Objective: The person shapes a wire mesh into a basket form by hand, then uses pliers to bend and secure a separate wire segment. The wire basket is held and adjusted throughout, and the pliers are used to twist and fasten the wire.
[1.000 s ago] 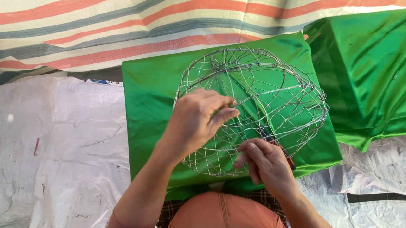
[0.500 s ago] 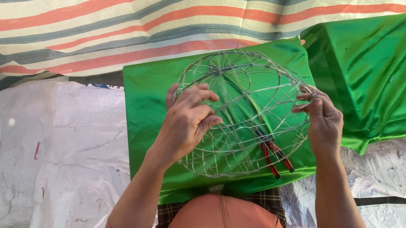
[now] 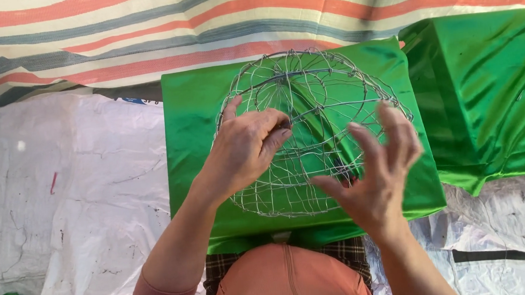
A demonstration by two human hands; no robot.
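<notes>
— While the round silver wire frame [image 3: 311, 131] lies on the folded green satin cloth [image 3: 193, 140], where are the hands?

— Left hand [image 3: 244, 149] pinches its wires; right hand [image 3: 376, 170] hovers just above its right side — fingers spread, holding nothing.

White sheeting [image 3: 73, 200] left of the wire frame [image 3: 311, 131] lies open; a second green-draped block [image 3: 488, 86] crowds the right.

Wire frame [image 3: 315, 99]: lies on the folded cloth [image 3: 191, 109] before you.
Your left hand [image 3: 244, 149]: on the frame's left part.
Your right hand [image 3: 374, 176]: over its right edge.
Second cloth [image 3: 488, 86]: right of the first.
Striped sheet [image 3: 141, 32]: behind both.
</notes>
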